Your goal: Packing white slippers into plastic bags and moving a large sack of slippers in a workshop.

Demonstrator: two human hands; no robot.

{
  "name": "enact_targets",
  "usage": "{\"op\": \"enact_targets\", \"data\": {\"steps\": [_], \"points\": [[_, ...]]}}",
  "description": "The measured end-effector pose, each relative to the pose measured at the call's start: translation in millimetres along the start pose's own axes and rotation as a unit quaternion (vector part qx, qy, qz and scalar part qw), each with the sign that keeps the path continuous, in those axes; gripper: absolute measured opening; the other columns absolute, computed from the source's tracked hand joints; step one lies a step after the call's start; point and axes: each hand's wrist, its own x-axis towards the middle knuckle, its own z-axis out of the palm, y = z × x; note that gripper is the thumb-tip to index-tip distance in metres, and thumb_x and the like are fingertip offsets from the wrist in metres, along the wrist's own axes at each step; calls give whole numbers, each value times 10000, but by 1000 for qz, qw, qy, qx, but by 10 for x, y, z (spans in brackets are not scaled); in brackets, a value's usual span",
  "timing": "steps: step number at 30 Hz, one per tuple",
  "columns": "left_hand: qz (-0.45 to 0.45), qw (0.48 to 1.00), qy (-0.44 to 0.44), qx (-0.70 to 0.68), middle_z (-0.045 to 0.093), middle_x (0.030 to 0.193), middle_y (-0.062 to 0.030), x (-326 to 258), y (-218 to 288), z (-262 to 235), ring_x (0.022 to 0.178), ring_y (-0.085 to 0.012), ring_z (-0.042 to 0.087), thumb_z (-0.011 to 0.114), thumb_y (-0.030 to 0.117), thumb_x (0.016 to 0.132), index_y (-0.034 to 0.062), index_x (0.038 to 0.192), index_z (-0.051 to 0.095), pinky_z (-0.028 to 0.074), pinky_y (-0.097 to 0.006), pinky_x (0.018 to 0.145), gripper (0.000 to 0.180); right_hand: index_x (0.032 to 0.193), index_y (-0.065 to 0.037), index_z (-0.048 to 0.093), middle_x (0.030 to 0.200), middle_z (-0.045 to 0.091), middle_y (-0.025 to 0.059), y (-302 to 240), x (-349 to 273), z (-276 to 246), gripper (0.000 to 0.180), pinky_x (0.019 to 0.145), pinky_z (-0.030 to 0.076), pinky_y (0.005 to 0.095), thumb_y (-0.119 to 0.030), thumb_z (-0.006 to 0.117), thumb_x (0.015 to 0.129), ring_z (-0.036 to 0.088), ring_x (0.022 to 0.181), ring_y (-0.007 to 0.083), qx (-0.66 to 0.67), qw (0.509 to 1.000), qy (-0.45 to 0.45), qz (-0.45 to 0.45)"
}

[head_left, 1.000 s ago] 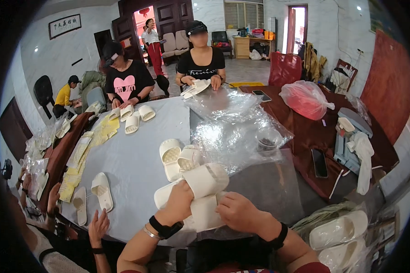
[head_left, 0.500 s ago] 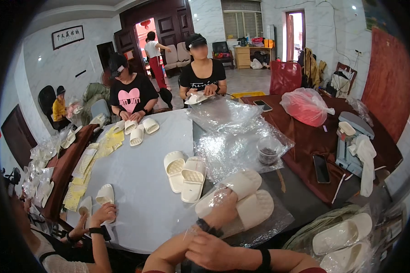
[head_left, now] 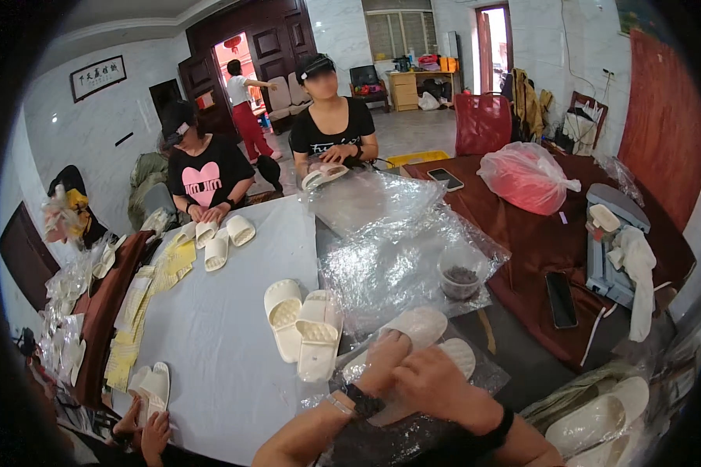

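At the near edge of the table, the person's left hand (head_left: 382,362) and right hand (head_left: 436,381) press together over a pair of cream slippers (head_left: 420,331) lying on a clear plastic bag (head_left: 413,436); the left hand's fingers curl down onto the nearer slipper's strap, and the right hand lies flat across the second slipper with its fingers closed over the sole, so both hands hold the pair. The slippers are pale cream, open-toed, with a broad strap and a dimpled footbed, and they lie side by side, toes pointing away to the right. Just to the left, touching the bag's edge, a second pair of cream slippers (head_left: 304,327) lies soles up on the grey table top (head_left: 218,342), which is bare around it as far as the yellow paper stacks (head_left: 144,311) along the left edge. Beyond the hands a heap of crumpled clear bags (head_left: 397,249) covers the middle, with a small plastic cup (head_left: 459,276) at its right side. To the right, a black phone (head_left: 561,300) lies on the dark red cloth (head_left: 522,257), near a red plastic bag (head_left: 526,175). At the far side, two seated people handle more slippers (head_left: 218,237).
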Motion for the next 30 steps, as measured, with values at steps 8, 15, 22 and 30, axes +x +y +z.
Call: {"op": "enact_targets", "data": {"steps": [8, 15, 22, 30], "points": [[82, 991, -103, -21, 607, 788, -180, 75, -183, -47, 791, -358, 574, 646, 256, 687, 48, 793, 639, 454, -440, 692, 234, 833, -71, 616, 827, 594, 78, 792, -275, -225, 159, 773, 427, 399, -168, 645, 711, 560, 839, 266, -53, 986, -50, 150], [57, 960, -266, -72, 606, 883, -183, -205, -176, 358, 882, -356, 572, 664, 219, 669, 19, 934, 613, 461, -433, 750, 335, 814, -43, 583, 796, 567, 111, 1155, 68, -896, 139, 749, 453, 395, -125, 649, 723, 556, 790, 297, -85, 980, 63, 171], [50, 892, -438, -99, 608, 906, -193, -786, -36, 237, 888, -355, 579, 647, 250, 696, 11, 970, 599, 464, -431, 748, 367, 780, -43, 549, 707, 519, 91, 684, -204, -2607, 190, 555, 412, 382, -111, 685, 666, 524, 640, 273, -240, 940, 169, 175], [-19, 888, -459, 18, 610, 932, -204, -659, -595, 34, 896, -354, 587, 627, 286, 727, 3, 1012, 583, 468, -428, 746, 404, 712, -27, 600, 710, 593, 155, -755, -1456, -3175, 378, 607, 469, 392, -398, 627, 778, 596, 704, 316, -185, 728, -199, 629]]}}
